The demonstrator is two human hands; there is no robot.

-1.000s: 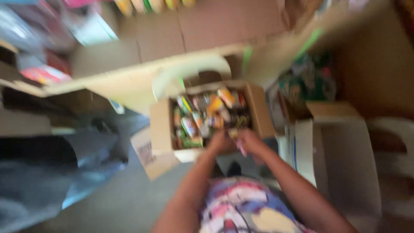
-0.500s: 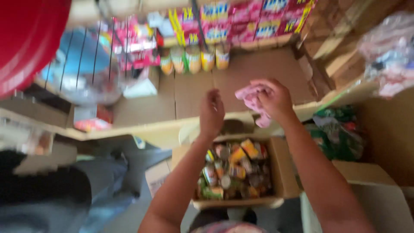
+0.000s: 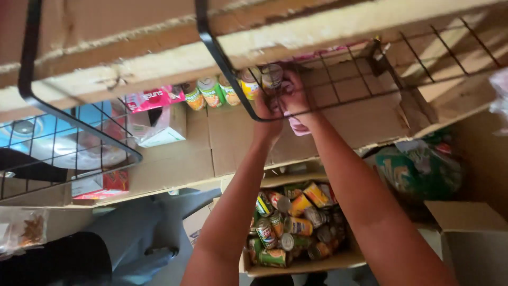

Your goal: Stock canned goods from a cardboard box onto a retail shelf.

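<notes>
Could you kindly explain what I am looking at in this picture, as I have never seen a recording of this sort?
There is no machine here: a camera worn on a person's head looks down along both bare arms. The left hand and right hand reach up together to a can at the end of a row of cans on a cardboard-lined shelf. A pink cloth shows under the right hand; how firm either grip is, I cannot tell. A black wire rack crosses in front. Below, an open cardboard box holds many more cans. A white box stands on the shelf.
</notes>
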